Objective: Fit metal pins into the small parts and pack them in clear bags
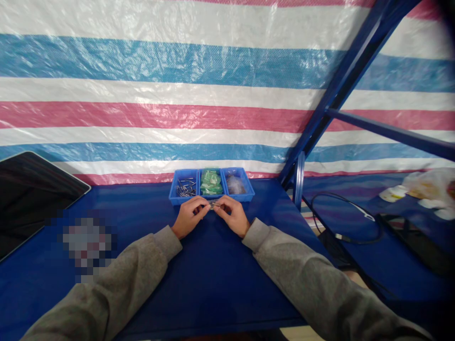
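My left hand (192, 214) and my right hand (231, 214) meet just in front of the blue bins, fingertips pinched together. Between them is a small, shiny, greyish piece (213, 203), mostly hidden by the fingers and too small to name. Right behind the hands stand three joined blue bins. Slim silvery metal parts lie in the left bin (173, 194). Green packets (211, 182) fill the middle one, and clear plastic bags (236, 183) lie in the right one.
The bins stand on a blue table (209, 284). A dark flat panel with a pale rim (35, 189) lies at left, near a pixelated patch. A blue metal frame (300, 175) rises at right, beside a black cable (350, 242) and white plastic bags (432, 184). Striped sheeting hangs behind.
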